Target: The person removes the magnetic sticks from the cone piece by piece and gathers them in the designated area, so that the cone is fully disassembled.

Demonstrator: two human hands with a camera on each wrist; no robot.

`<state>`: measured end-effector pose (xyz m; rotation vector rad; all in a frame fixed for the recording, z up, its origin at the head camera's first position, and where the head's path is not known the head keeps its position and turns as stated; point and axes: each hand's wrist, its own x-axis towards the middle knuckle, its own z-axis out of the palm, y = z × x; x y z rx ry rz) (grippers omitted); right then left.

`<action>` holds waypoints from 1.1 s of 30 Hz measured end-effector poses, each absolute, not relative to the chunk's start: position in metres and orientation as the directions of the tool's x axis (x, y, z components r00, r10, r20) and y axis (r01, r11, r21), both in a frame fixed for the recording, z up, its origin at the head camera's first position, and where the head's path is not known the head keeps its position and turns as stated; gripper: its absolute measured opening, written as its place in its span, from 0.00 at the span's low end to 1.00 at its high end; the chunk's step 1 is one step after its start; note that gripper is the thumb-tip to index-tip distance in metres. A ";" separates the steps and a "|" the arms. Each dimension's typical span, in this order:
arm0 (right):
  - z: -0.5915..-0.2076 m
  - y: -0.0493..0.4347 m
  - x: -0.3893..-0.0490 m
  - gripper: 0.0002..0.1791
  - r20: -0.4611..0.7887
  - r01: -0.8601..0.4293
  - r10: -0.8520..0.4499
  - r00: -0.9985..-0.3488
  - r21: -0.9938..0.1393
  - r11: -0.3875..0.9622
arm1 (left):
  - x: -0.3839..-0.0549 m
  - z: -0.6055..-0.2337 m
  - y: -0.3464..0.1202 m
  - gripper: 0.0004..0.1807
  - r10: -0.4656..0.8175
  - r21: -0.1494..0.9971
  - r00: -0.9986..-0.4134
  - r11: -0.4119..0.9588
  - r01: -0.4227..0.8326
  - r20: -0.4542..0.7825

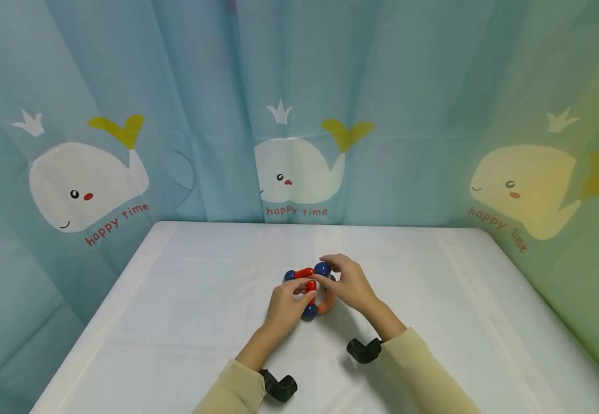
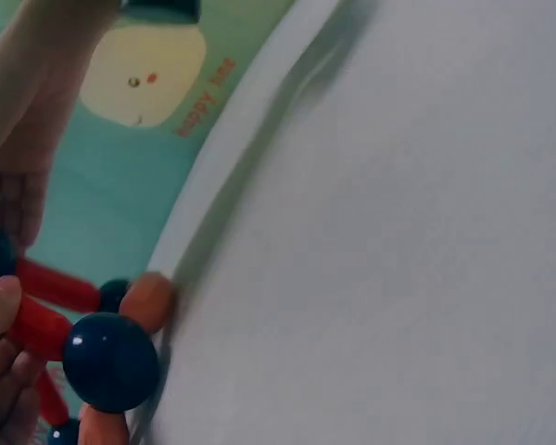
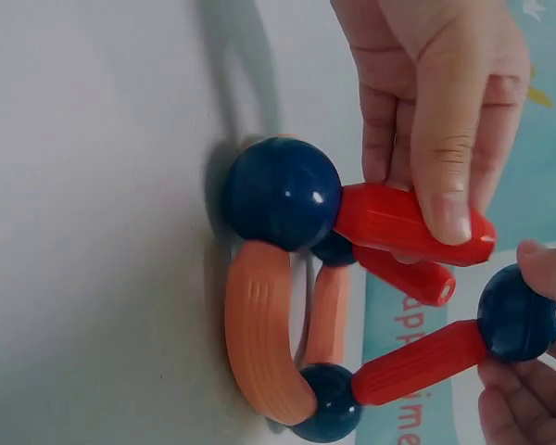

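A small frame of magnetic rods and balls sits on the table between the hands. Curved orange rods point(image 3: 257, 324) join navy balls point(image 3: 283, 195) at its base, and red rods stand up from these balls. My left hand point(image 1: 286, 306) pinches one red rod point(image 3: 412, 227) between thumb and fingers. My right hand point(image 1: 350, 283) holds a navy ball point(image 3: 519, 313) with its fingertips, at the upper end of another red rod point(image 3: 420, 362). Behind the left hand's rod, a third red rod point(image 3: 417, 281) has a bare top end.
A white table point(image 1: 185, 322) carries the work, its far edge against a blue-green curtain point(image 1: 216, 115) printed with whales. Black wrist cameras point(image 1: 280, 386) hang below both sleeves, close above the tabletop.
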<state>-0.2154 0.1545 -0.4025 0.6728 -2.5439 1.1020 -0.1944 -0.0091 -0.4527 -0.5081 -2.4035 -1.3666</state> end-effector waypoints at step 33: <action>-0.394 0.155 -0.203 0.20 0.397 -0.439 -0.213 -0.893 -0.657 0.613 | -0.203 -0.442 -0.025 0.15 0.307 0.682 -0.875 0.548 0.483 0.373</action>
